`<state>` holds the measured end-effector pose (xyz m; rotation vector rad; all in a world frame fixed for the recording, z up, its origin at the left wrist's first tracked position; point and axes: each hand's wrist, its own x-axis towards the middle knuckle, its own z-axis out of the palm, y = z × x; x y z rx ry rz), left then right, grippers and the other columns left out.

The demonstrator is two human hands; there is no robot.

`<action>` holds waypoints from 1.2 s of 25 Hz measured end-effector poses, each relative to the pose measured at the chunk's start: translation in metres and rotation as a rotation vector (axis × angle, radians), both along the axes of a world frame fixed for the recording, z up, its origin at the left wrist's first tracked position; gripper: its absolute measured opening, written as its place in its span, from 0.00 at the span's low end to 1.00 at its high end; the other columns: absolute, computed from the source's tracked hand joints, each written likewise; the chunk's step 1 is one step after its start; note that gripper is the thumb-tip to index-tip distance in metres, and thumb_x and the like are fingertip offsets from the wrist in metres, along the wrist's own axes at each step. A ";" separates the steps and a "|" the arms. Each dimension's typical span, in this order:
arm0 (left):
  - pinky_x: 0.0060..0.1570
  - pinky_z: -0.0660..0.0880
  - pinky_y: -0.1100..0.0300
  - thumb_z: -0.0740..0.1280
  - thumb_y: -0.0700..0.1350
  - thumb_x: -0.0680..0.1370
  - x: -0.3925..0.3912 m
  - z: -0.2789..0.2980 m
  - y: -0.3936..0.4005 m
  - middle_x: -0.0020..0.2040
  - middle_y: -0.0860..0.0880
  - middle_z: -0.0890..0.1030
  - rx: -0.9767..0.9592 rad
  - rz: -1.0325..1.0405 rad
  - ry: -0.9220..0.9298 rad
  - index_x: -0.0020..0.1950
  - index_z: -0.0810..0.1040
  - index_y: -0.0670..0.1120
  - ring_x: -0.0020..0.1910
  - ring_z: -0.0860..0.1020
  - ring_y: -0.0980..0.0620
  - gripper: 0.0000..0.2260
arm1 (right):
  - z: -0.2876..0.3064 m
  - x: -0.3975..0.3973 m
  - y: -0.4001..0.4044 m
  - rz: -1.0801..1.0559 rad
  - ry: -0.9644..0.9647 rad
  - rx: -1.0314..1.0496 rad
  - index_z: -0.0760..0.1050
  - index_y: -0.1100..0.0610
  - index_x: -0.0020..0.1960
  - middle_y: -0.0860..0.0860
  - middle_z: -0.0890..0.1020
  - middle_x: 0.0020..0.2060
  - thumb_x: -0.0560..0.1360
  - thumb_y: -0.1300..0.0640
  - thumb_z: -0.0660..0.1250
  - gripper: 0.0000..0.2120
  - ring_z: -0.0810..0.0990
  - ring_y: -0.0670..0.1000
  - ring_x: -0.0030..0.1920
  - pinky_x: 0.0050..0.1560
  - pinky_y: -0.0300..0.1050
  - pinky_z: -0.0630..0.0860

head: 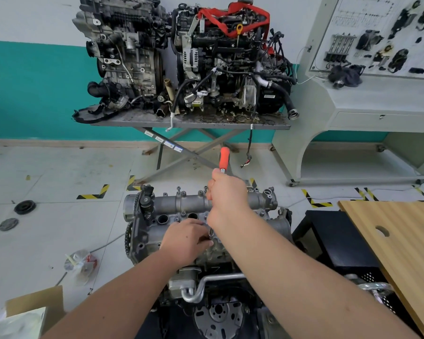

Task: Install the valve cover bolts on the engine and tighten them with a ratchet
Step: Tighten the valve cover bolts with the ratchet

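Note:
The grey engine (267,204) stands in front of me with its valve cover (191,203) on top. Several bolts (179,189) stick up along the cover's far edge. My right hand (227,192) is closed on a ratchet (224,159) whose orange handle points up and away. My left hand (185,241) rests on the near side of the cover, fingers pinching the ratchet's metal socket end (211,234), which stands upright on the cover. The bolt under the socket is hidden.
Two other engines (181,57) sit on a folding steel table (191,122) behind. A wooden board (399,243) lies at right over a black crate (340,241). A training panel cabinet (377,69) is at far right. A cardboard box (34,304) and plastic bag (81,264) lie left.

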<state>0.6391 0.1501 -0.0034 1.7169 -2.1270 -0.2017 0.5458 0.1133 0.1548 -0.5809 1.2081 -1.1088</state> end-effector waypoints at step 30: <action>0.43 0.63 0.56 0.65 0.58 0.77 -0.001 0.002 -0.002 0.37 0.61 0.67 0.153 0.018 -0.012 0.37 0.69 0.56 0.46 0.68 0.59 0.12 | 0.007 -0.010 0.008 0.661 0.957 -0.604 0.73 0.51 0.41 0.47 0.75 0.30 0.77 0.50 0.70 0.09 0.73 0.49 0.29 0.33 0.46 0.70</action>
